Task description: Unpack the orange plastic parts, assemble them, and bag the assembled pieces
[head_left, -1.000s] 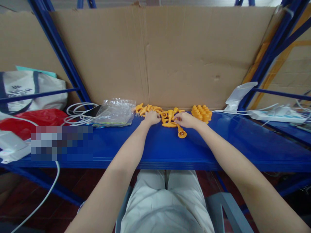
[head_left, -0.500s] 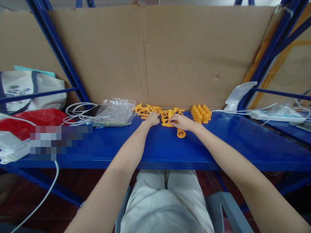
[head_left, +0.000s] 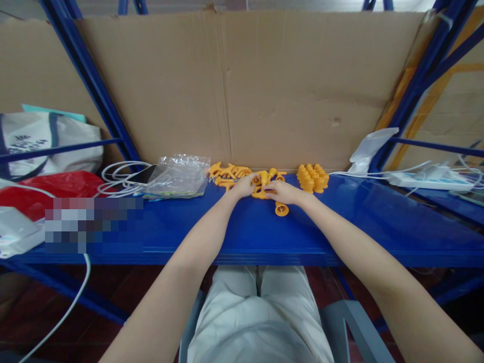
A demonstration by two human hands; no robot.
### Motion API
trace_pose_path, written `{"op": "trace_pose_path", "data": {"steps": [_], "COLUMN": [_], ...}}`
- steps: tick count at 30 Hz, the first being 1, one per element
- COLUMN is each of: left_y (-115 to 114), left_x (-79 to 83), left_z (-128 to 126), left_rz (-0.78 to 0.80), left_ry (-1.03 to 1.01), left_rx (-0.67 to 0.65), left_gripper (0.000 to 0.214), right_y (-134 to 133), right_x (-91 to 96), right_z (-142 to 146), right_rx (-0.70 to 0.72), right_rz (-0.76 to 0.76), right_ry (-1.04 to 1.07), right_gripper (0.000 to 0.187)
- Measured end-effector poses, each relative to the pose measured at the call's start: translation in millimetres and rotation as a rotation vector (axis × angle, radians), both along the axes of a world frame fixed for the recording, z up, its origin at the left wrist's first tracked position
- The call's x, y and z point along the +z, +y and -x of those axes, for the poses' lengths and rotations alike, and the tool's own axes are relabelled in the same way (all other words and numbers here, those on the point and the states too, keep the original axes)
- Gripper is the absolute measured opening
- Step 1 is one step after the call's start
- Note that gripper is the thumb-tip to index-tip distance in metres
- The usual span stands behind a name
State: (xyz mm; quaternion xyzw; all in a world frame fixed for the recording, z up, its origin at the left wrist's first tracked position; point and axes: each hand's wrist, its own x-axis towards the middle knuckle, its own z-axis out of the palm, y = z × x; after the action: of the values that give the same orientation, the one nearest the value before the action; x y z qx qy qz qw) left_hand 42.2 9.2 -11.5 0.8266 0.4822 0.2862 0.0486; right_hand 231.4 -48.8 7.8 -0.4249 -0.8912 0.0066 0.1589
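Note:
My left hand point(head_left: 245, 186) reaches into a group of orange plastic parts on the blue shelf point(head_left: 249, 232). Its fingers close at the rim of a small orange bell-shaped piece point(head_left: 256, 180). Close beside it, my right hand point(head_left: 283, 191) is curled over the same group, its fingertips bent down among the parts; what they hold is hidden. Between and behind the hands stands another orange piece point(head_left: 264, 176). Nearer to me, below the right hand, an orange bell-shaped piece point(head_left: 282, 209) lies with its wide mouth facing me.
Left of the hands lie several branched orange parts point(head_left: 229, 171). Upright orange pieces point(head_left: 313, 178) are packed together at the right. Clear plastic bags point(head_left: 179, 176), white cable point(head_left: 117, 176) and a red bag point(head_left: 64, 189) occupy the left. A cardboard sheet point(head_left: 264, 91) backs the shelf; a power strip point(head_left: 431, 180) sits right.
My left hand has moved right, from the branched parts to the bell-shaped piece beside my right hand. An orange part lies uncovered where it was. My right hand stays nearly in place.

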Motion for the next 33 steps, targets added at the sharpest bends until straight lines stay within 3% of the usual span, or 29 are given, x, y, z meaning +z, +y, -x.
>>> {"op": "trace_pose_path", "data": {"steps": [8,14,18,27,33], "left_y": [4.4,9.3,4.6,-29.8,-44.7], "left_x": [1.4,7.2,12.8,24.1,23.2], "left_z": [1.6,1.4,1.9,-22.3,-40.4], "left_rz": [-0.001,-0.052,-0.089,-0.343,-0.473], "left_ry": [-0.122,-0.359,-0.407,-0.142,0.028], "left_rx": [0.118,0.168,0.153,-0.111,-0.297], "left_gripper": [0.014,0.012,0.016,0.020,0.024], "right_y": [0.4,-3.0,-3.3,10.9,11.9], "right_x": [-1.6,0.6,-0.2,2.3,8.4], "right_z": [-0.7,0.6,0.6,2.8,-5.9], "right_rx": [0.002,-0.013,-0.095,-0.091,-0.106], "right_rz": [0.039,0.069,0.044,0.144,0.061], "right_ry": [0.006,0.006,0.051,0.775,0.974], "right_gripper": [0.041,0.035,0.032,0.049,0.043]}}
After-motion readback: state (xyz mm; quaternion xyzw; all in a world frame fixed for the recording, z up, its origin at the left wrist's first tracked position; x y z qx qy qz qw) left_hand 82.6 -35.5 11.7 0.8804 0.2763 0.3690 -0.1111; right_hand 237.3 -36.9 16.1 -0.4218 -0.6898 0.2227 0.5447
